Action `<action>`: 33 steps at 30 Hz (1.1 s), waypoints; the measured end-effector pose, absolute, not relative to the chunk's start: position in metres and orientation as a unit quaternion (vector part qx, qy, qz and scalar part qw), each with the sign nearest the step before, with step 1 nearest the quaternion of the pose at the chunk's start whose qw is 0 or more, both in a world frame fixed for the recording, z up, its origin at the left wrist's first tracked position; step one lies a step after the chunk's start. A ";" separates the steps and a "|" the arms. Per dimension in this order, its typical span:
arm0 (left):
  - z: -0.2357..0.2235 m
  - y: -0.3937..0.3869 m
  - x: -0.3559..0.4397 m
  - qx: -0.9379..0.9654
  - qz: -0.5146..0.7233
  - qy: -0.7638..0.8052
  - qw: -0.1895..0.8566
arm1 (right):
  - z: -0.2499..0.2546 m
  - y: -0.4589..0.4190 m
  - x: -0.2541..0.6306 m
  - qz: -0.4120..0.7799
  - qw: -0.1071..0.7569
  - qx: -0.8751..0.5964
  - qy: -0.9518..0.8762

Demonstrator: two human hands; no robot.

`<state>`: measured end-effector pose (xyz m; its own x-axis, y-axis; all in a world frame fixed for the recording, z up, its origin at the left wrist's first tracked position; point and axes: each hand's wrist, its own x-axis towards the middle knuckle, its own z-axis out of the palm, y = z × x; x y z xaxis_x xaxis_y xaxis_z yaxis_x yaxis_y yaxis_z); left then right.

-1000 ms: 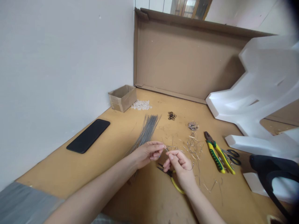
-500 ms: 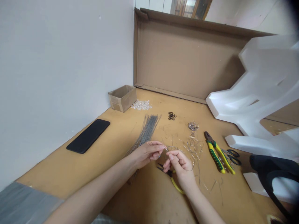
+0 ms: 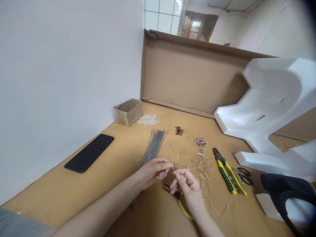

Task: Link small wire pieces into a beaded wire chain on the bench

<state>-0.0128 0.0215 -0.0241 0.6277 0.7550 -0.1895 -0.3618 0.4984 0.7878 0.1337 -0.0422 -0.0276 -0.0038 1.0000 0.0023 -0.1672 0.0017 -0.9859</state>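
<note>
My left hand [image 3: 154,170] and my right hand [image 3: 185,184] meet low in the middle of the tabletop [image 3: 74,187], both pinched on a thin bent wire [image 3: 181,165] that curls between the fingertips. A bundle of straight grey wires [image 3: 151,150] lies just behind my left hand. Small yellow-handled pliers [image 3: 179,202] rest on the table under my right hand. Loose wire scraps [image 3: 203,163] are scattered just right of the hands.
A black phone [image 3: 89,152] lies at left by the wall. A small cardboard box [image 3: 128,112], clear beads [image 3: 148,119], black rings [image 3: 179,130], green-yellow pliers [image 3: 225,166], scissors [image 3: 243,174], white foam blocks [image 3: 271,108] and an upright cardboard tray [image 3: 195,72] surround the spot.
The view has tilted up a little, so everything sits lower in the frame. Both hands keep their pinch on the wire in nearly the same pose.
</note>
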 end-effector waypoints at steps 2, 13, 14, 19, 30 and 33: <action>-0.025 0.022 -0.013 0.368 0.341 0.265 0.823 | -0.028 -0.041 0.133 0.540 0.543 -0.455 -0.455; -0.023 0.019 -0.010 0.386 0.368 0.306 0.789 | -0.034 -0.042 0.135 0.522 0.543 -0.459 -0.471; -0.023 0.018 -0.009 0.391 0.373 0.313 0.781 | -0.034 -0.043 0.135 0.519 0.543 -0.460 -0.473; -0.022 0.013 -0.005 0.444 0.404 0.347 0.720 | -0.037 -0.043 0.134 0.519 0.545 -0.457 -0.474; -0.014 0.001 -0.002 0.478 0.442 0.360 0.668 | -0.035 -0.040 0.131 0.645 0.539 -0.361 -0.405; -0.017 0.000 -0.001 0.473 0.442 0.353 0.675 | -0.031 -0.041 0.132 0.692 0.537 -0.328 -0.354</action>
<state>-0.0006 0.0003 -0.0170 0.3597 0.9312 -0.0589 -0.2625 0.1615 0.9513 0.1322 -0.0408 -0.0308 -0.2078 0.9754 -0.0741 -0.5109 -0.1728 -0.8421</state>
